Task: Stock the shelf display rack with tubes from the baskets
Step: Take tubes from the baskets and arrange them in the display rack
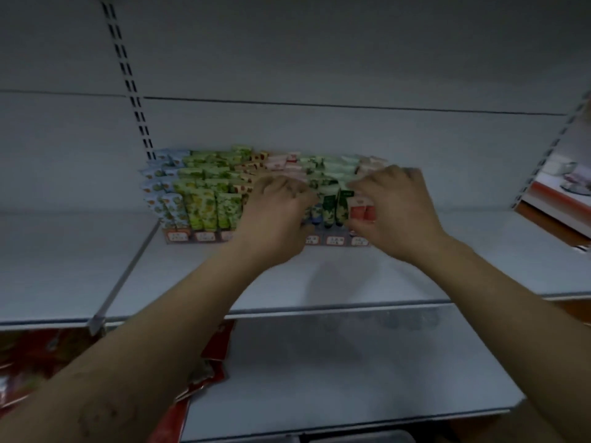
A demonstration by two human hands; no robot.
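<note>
The white shelf [479, 270] runs wide in front of me; at its back stands the display rack [204, 236], a low stand with little price labels along its front; it is packed with tubes [204, 206] that stand in rows, their long way going up and down, tipped back a bit toward the wall. Blue ones are at the far left, then green, then pale pink and dark green, then red ones [361, 212] at the right end; no baskets show here.

Both my hands are up at the rack, well past the front edge of the shelf; the rack lies straight ahead of them, and the right half is the part I am working on. My left hand [275, 212] rests over the middle rows with its fingers curled down onto the tubes; I cannot tell if it holds one. My right hand [393, 209] is nearest the red tubes; its fingers are bent in close and touch their tops, maybe pinching one, but the blur hides that.

I think the next push is down and back, into the right-end row.
</note>
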